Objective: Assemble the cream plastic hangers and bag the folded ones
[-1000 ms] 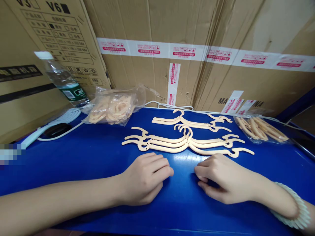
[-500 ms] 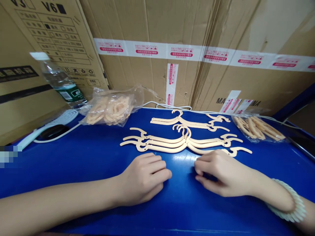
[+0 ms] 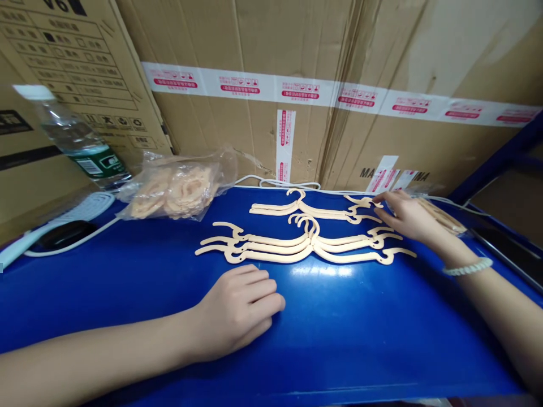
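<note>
The fingers of your right hand are slightly apart at the small pieces, beyond the front hangers on the tabletop; contact is unclear. That hand partly covers a bag right of the hangers; a cable runs behind them. Your left hand lies before them, palm down, fingers loosely curled.

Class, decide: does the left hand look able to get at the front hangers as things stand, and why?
Probably yes: the left hand is just short of the front hangers, nothing visible blocks the way, and the right hand is farther back, off to the side.
</note>
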The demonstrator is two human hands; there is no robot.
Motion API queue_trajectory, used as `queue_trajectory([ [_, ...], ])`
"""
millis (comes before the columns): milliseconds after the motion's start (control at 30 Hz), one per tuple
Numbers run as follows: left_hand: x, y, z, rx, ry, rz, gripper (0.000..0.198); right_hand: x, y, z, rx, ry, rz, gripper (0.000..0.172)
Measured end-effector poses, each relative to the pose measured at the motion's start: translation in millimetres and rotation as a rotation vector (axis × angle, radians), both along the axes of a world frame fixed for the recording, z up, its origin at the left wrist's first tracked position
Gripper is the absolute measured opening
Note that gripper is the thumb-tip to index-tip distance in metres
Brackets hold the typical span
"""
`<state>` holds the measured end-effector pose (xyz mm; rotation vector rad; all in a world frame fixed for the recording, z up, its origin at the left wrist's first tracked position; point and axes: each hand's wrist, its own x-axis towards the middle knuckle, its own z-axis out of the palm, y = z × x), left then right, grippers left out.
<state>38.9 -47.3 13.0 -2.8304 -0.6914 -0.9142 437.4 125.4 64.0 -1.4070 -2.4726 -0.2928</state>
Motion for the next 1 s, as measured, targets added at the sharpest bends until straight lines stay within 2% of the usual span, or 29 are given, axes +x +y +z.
queue_trajectory([
  [133, -0.1, 0.7, -5.4, 0.001, -0.032, -0.015, 0.024, 19.1, 12.1, -10.5, -0.025, -0.070, -0.093, 0.042],
  [267, 0.4, 1.0, -13.4, -0.007, -0.089, -0.025, 0.025, 29.5, 19.5, -20.5, -0.074, -0.105, -0.166, 0.042],
  [533, 2.5, 0.3, -8.8, 0.011, -0.115, -0.045, 0.027, 24.9, 20.7, -23.4, -0.126, -0.135, -0.121, 0.041],
  [667, 2.2, -0.5, -6.7, -0.006, -0.119, -0.050, 0.028, 23.8, 19.8, -24.3, -0.129, -0.139, -0.151, 0.044],
  [800, 1.4, -0.6, -7.2, -0.006, -0.135, -0.054, 0.028, 25.2, 21.2, -28.4, -0.110, -0.150, -0.188, 0.047],
  [1000, 0.7, -0.8, -7.5, -0.021, -0.140, -0.066, 0.028, 25.7, 20.0, -25.2, -0.052, -0.139, -0.151, 0.040],
])
